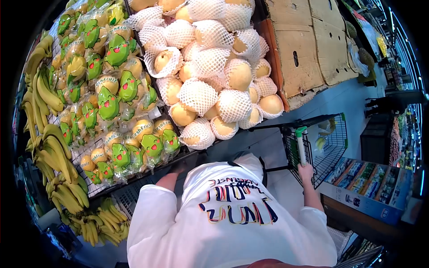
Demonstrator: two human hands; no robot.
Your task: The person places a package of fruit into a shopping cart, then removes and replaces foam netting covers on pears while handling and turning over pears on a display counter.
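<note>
My right hand is wrapped around the grey push handle of a shopping cart. The cart's wire basket holds a clear bag with something yellow at the bottom. My left hand is low beside my white shirt, close to the front edge of the fruit stand; its fingers are hidden in shadow. Nearest that hand are bagged round yellow fruits with green cartoon labels, and pale round fruits in white foam nets.
Bunches of bananas line the left end of the stand. A flattened brown cardboard box covers the section on the right. Beyond the cart, a blue display carton holds rows of packets. Grey floor shows past the stand.
</note>
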